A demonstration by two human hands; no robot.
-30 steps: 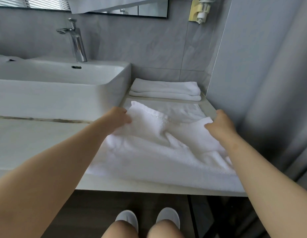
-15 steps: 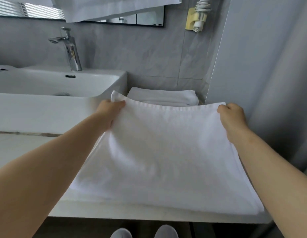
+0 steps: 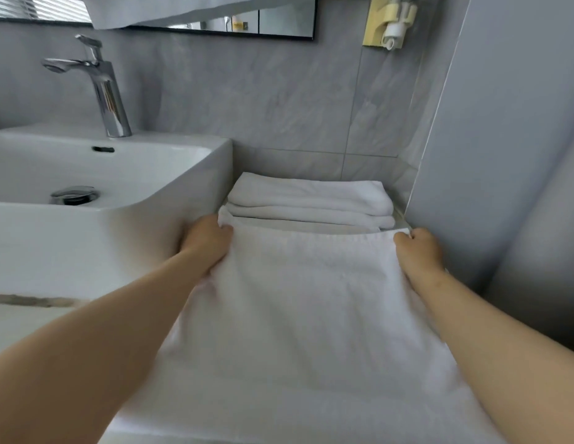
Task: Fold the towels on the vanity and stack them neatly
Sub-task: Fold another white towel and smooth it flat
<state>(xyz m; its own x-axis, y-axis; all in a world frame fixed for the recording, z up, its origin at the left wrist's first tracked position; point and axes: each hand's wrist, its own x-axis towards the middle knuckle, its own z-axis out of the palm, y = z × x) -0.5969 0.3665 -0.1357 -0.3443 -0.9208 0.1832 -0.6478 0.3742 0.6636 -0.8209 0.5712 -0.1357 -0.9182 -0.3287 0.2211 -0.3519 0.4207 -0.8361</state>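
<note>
Towel [image 3: 311, 315] — white and spread flat on the vanity [image 3: 26, 325], to the right of the sink [image 3: 125, 241] — has its far edge pulled straight between the two hands. The left hand [image 3: 207, 243] grips the far left corner, with the fingers curled round the cloth and the back of the hand close to the side wall of the sink. The right hand [image 3: 418, 254] grips the far right corner in the same manner, its fingers closed over the hem, near the grey wall. Both hands are low, at the level of the counter. Both forearms are bare and reach forward almost straight, one along each side of the towel. The near part of the towel runs down to the bottom of the view.

Just behind the held edge a stack [image 3: 308, 200] of folded white towels sits in the corner against the tiled wall. A narrow strip of counter shows between the stack and the edge — at the left corner they seem to touch, but I cannot tell for sure. A chrome tap [image 3: 103, 88] stands behind the sink.
</note>
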